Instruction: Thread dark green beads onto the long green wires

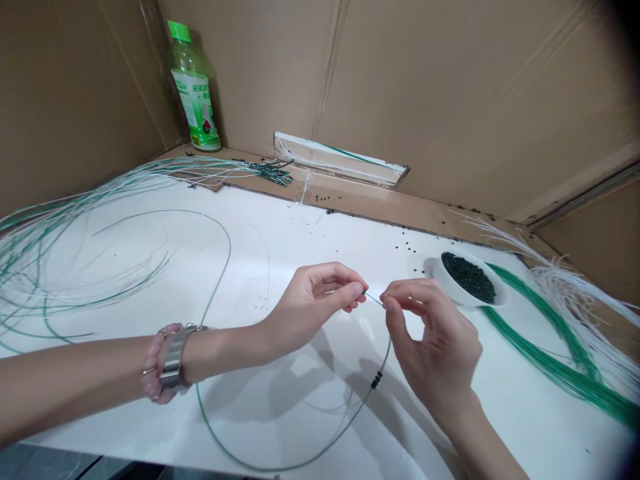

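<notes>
My left hand point(320, 297), reaching in from the left, is closed with a small dark bead point(365, 291) pinched between thumb and index finger. My right hand point(435, 340) pinches a thin green cord point(280, 469) close to its end. A short length of the cord spans the narrow gap between my fingertips and meets the bead. Below my right hand, several black-green beads point(377, 380) sit together on the cord. From there it loops across the white tabletop and passes by my left wrist. Whether the cord's tip is inside the pinched bead cannot be seen.
A white bowl point(501, 293) of dark beads stands right of my hands. Green cord bundles point(540, 363) and white strands point(565, 287) lie beyond it. Beaded strands point(273, 173) and a green bottle point(195, 100) are at the back left. Cardboard walls point(425, 87) enclose the table.
</notes>
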Demonstrator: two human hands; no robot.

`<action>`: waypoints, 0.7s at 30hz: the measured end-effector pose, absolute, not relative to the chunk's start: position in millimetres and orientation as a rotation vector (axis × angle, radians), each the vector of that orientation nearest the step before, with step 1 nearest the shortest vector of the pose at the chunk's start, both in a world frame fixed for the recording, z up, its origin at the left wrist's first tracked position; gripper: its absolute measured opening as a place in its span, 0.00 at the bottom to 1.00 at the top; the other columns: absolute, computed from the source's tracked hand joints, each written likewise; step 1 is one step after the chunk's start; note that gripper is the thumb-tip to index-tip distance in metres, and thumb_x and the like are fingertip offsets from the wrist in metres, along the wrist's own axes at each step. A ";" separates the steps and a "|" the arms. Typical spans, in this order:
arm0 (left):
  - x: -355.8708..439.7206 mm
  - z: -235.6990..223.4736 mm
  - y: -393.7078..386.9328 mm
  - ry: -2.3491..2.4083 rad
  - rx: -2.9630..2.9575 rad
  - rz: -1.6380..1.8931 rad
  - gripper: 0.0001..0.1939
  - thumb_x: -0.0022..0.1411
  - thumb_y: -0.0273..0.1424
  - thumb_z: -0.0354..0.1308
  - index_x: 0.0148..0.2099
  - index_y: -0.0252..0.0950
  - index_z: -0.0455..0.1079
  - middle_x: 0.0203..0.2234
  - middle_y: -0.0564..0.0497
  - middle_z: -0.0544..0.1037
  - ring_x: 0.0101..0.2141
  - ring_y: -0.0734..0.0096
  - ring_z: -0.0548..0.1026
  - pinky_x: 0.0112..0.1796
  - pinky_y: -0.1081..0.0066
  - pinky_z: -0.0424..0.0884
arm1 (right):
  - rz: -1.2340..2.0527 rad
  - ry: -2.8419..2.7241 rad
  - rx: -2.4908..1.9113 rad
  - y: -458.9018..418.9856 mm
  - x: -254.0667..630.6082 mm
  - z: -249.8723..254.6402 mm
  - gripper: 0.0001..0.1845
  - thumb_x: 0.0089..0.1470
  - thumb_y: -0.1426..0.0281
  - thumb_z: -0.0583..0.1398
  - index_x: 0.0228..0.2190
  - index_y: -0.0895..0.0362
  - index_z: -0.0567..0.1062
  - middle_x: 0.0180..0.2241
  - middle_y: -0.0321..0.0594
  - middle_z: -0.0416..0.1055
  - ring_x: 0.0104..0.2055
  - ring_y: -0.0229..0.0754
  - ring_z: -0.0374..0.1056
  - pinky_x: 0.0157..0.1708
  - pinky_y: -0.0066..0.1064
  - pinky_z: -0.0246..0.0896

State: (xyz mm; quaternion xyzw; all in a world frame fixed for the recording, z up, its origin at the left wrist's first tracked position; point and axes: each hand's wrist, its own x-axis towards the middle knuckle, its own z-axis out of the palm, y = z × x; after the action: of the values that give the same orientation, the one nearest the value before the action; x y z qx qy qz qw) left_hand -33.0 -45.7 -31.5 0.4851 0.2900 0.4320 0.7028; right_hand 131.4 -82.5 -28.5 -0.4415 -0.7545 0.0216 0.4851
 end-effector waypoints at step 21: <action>-35.9 -39.0 -43.2 0.608 1.452 0.972 0.05 0.61 0.30 0.57 0.34 0.34 0.72 0.30 0.53 0.74 0.33 0.78 0.71 0.37 0.76 0.66 | 0.205 -1.882 -1.215 -81.4 132.1 -23.5 0.09 0.46 0.82 0.55 0.25 0.56 0.64 0.23 0.32 0.62 0.25 0.33 0.60 0.24 0.26 0.65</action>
State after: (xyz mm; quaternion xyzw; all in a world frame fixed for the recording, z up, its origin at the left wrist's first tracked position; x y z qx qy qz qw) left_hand -35.9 -43.2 -39.0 0.6267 0.2623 0.4198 0.6019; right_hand 132.1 -81.4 -23.5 -0.4874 -0.7548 0.0821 0.4313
